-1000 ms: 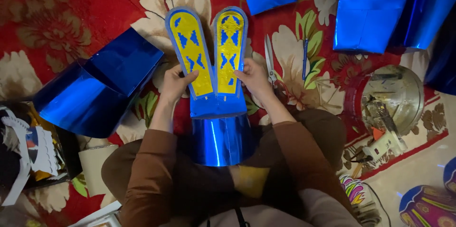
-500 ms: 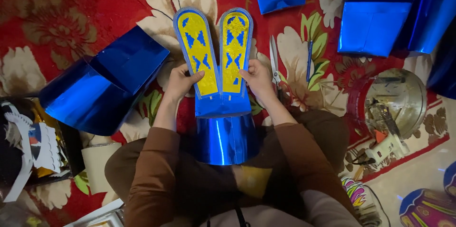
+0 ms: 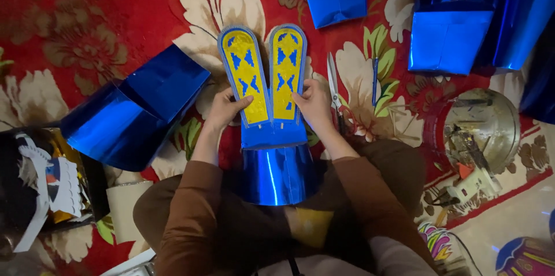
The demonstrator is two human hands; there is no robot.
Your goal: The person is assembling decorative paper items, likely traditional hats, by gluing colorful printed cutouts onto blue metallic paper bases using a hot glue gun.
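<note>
Two hands: both clamped on the crown (image 3: pixel 272 108)
Left hand (image 3: pixel 222 109): grips its left panel
Right hand (image 3: pixel 315 102): grips its right panel
Scissors (image 3: pixel 333 88): just beside right hand

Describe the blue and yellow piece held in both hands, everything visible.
The blue headpiece looks like shiny foil-covered card. A round, tapered blue band sits nearest the person, over the lap. A flat blue panel rises from it and splits into two tall round-topped tabs, each faced in yellow with blue cut-out motifs and a pale edge. It lies pointing away over the red floral carpet. The left hand grips the left tab's outer edge, the right hand the right tab's.
</note>
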